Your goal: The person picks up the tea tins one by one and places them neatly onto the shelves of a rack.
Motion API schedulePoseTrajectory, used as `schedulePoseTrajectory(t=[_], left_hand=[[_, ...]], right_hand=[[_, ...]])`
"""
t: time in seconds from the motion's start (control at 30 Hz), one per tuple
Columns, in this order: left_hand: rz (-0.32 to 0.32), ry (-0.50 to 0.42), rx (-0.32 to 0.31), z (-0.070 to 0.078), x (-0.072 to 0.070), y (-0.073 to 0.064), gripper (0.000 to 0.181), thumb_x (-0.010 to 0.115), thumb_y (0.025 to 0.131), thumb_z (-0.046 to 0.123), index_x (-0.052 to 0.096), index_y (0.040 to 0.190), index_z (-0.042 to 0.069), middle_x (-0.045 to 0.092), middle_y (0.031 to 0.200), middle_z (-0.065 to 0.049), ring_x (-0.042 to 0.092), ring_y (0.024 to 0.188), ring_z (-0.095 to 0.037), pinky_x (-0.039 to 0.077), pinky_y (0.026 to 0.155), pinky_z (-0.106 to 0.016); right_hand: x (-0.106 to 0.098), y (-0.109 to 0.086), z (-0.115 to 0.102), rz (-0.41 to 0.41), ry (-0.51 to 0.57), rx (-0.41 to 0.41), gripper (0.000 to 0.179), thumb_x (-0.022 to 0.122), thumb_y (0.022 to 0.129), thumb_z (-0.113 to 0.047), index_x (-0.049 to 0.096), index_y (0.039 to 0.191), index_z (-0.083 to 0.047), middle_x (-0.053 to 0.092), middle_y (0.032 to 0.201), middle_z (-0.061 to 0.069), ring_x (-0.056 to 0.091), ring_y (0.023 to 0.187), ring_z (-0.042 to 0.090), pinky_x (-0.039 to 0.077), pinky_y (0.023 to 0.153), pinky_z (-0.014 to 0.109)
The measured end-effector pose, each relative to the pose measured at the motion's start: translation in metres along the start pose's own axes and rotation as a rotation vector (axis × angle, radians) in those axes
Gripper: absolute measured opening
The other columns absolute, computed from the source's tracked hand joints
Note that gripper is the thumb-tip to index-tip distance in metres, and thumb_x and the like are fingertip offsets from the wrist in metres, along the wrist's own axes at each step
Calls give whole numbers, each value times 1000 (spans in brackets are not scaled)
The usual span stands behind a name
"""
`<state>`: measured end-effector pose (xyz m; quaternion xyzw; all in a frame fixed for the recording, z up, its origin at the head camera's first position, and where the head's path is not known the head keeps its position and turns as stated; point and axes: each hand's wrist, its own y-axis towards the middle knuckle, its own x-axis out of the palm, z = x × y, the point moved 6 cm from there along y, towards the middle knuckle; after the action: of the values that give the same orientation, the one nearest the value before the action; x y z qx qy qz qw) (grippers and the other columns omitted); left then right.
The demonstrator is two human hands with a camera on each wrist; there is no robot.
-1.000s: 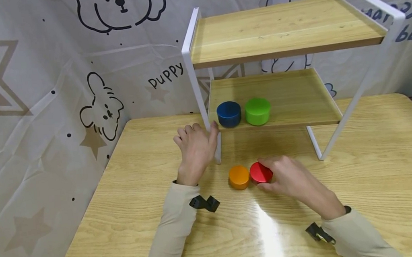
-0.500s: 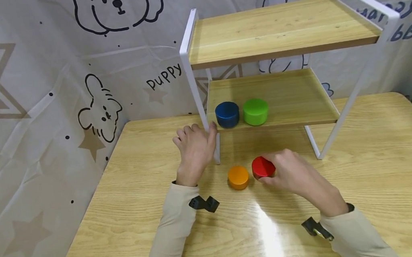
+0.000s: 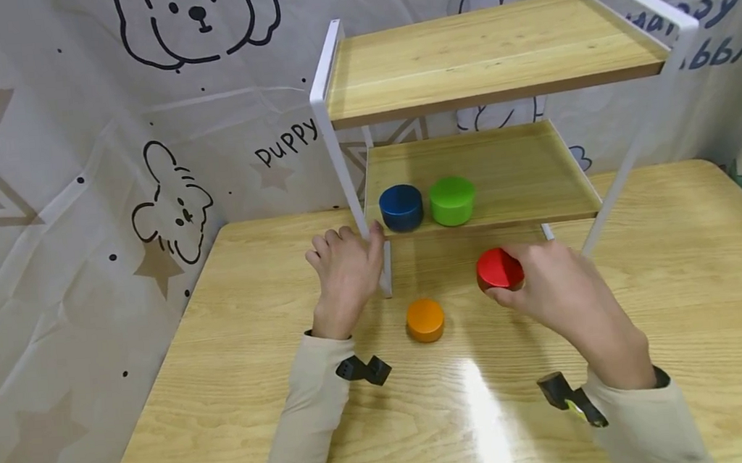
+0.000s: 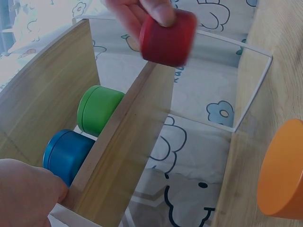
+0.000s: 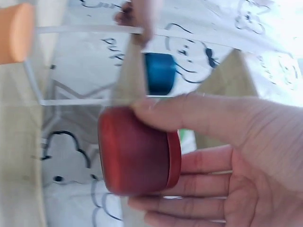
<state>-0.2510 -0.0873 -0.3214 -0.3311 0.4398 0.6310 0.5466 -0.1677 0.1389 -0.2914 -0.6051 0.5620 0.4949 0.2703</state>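
My right hand (image 3: 554, 282) pinches a red round lidded tin (image 3: 500, 268) between thumb and fingers, raised off the table in front of the rack. In the right wrist view the red tin (image 5: 137, 151) has its lid towards the palm. My left hand (image 3: 348, 269) grips the front left post of the two-tier rack (image 3: 494, 54), thumb on its inner side. A blue tin (image 3: 401, 209) and a green tin (image 3: 452, 202) stand side by side at the left of the lower shelf. An orange tin (image 3: 426, 320) sits on the table before the rack.
The rack has wooden shelves and white metal side frames (image 3: 622, 175). It stands on a wood-grain table (image 3: 227, 403). A printed cloth (image 3: 84, 247) hangs behind and to the left. To the right of the green tin, the bare lower shelf (image 3: 530, 175) shows.
My right hand has lifted the red tin from beside the orange one and moved it right and towards the rack. The left hand keeps its place on the post. The view has shifted slightly.
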Motion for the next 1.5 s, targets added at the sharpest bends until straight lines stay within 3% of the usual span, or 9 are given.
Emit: schedulePoseTrajectory(t=[0.23,0.53,0.8,1.13,1.5], left_hand=[[-3,-12,22,2,-1,1,64,23,102,50,54,90,-5,48,87,-19,38,87,-38,24,78,-47],[1,-7,16,1,0,1,63,24,102,50,54,89,-4,47,86,-18,37,86,-37,24,77,-46],[2,-14,30,4,-1,3,63,24,102,49,54,88,-3,47,86,-18,37,86,-37,23,76,-46],[-2,-14,9,0,-2,2,62,25,102,49,54,89,-4,46,86,-18,36,87,-37,23,77,-45],[-11,-17,5,-3,1,1,62,24,102,50,53,87,-2,46,86,-17,36,87,-36,23,77,-45]], right_hand=[[-24,-2,1,112,-9,40,42,84,71,-20,65,101,3,64,78,16,56,61,29,45,52,42],[-35,8,-2,162,-23,20,36,84,71,-19,64,92,1,63,75,15,55,62,31,46,54,45],[-46,20,1,260,11,28,33,83,72,-16,64,91,3,64,81,20,57,70,37,48,60,49],[-53,42,6,191,-41,50,38,80,76,-23,65,96,6,64,87,24,58,72,38,48,60,51],[-47,56,12,140,-51,46,40,77,76,-25,65,97,7,65,86,23,58,72,36,47,61,50]])
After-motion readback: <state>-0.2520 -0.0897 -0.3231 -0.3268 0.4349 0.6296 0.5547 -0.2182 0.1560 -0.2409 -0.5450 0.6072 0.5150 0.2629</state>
